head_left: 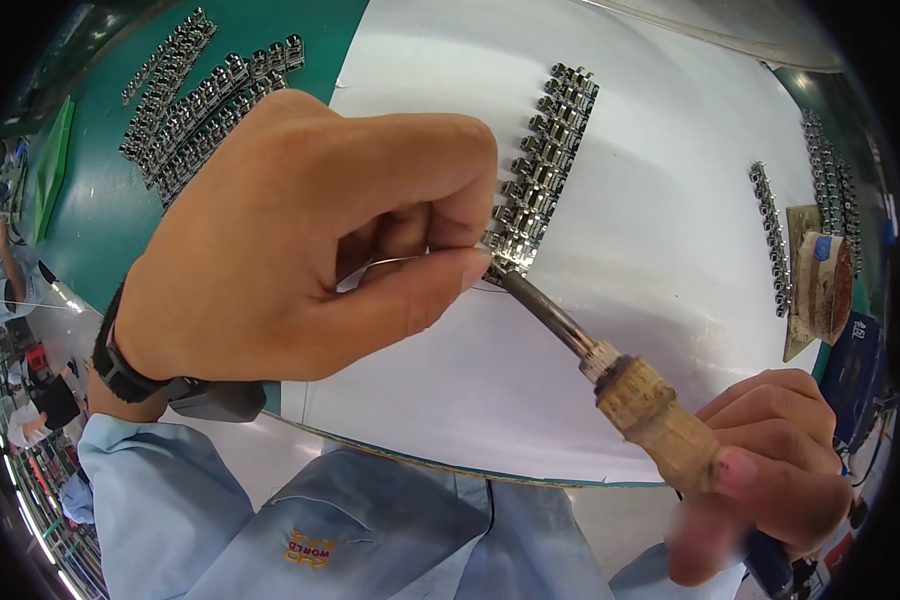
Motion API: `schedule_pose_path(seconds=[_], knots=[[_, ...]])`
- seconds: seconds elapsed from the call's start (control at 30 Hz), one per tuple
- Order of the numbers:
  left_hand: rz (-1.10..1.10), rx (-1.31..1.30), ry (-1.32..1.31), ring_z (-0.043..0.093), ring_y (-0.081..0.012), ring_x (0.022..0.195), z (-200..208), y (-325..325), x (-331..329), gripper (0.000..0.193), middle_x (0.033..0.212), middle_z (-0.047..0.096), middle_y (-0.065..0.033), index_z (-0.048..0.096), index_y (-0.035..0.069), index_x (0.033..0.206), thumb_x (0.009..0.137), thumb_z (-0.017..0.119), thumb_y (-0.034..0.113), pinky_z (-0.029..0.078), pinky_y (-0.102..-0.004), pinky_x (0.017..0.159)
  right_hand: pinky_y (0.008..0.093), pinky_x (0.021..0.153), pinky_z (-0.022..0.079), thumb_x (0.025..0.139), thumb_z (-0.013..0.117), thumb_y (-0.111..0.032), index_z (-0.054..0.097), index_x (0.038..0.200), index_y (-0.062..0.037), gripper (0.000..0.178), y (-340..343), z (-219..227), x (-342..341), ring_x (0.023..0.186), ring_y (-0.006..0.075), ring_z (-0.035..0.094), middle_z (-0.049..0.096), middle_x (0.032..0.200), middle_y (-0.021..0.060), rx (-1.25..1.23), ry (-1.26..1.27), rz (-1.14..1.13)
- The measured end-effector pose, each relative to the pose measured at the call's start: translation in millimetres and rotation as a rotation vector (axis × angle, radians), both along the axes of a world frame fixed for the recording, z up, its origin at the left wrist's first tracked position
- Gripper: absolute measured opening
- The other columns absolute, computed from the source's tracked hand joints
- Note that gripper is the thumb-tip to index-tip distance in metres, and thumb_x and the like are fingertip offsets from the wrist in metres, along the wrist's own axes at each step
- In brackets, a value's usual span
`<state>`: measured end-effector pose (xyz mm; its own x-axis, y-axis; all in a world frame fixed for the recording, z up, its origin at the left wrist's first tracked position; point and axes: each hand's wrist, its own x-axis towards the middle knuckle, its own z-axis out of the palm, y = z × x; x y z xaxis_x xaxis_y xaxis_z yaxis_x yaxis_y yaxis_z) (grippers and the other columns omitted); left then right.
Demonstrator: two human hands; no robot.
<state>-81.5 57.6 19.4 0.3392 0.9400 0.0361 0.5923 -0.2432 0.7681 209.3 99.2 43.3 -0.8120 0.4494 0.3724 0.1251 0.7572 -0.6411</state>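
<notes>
My left hand (300, 230) is closed in a pinch over the white sheet, holding a thin solder wire (395, 261). Its fingertips are at the near end of a panel of small shiny metal connectors (550, 160), which runs away from me. In my right hand (780, 450) is a soldering iron (660, 410) with a worn, tan handle. The iron slants up to the left, and its tip meets the panel's near end beside my left thumb. Whether the tip touches wire or metal is too small to tell. Part of the right hand is blurred.
Several more connector strips (185, 115) lie on the green mat (300, 30) at the far left, near a green strip (53, 170). At right are another connector row (770, 240), a round brownish-rimmed thing (820, 285) and a dark blue box (855, 370). People work beyond the left edge.
</notes>
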Motion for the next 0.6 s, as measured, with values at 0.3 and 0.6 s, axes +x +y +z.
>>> schedule_pose_path(seconds=[0.3,0.6], knots=[[0.002,-0.052,0.01,0.046,-0.0022,0.043,2.7,0.7,-2.8,0.013,0.055,0.052,0.0045,0.058,0.005,0.073,0.072,0.07,0.001,0.031,-0.0199,0.042,0.0309,0.046,0.055,0.1,0.06,-0.03,0.046,0.12,-0.0043,0.035,2.8,-0.6,1.9,0.054,0.0147,0.054,0.058,0.073,0.0054,-0.112,0.083,0.101],[-0.013,-0.026,0.018,0.047,-0.0037,0.043,2.3,1.2,-2.6,0.014,0.055,0.052,0.0033,0.058,0.005,0.07,0.071,0.07,-0.001,0.033,-0.0202,0.042,0.029,0.055,0.046,0.097,0.062,-0.034,0.049,0.113,-0.011,0.031,-2.2,-4.5,-0.5,0.049,0.0124,0.053,0.058,0.065,-0.0012,0.027,0.032,-0.042]])
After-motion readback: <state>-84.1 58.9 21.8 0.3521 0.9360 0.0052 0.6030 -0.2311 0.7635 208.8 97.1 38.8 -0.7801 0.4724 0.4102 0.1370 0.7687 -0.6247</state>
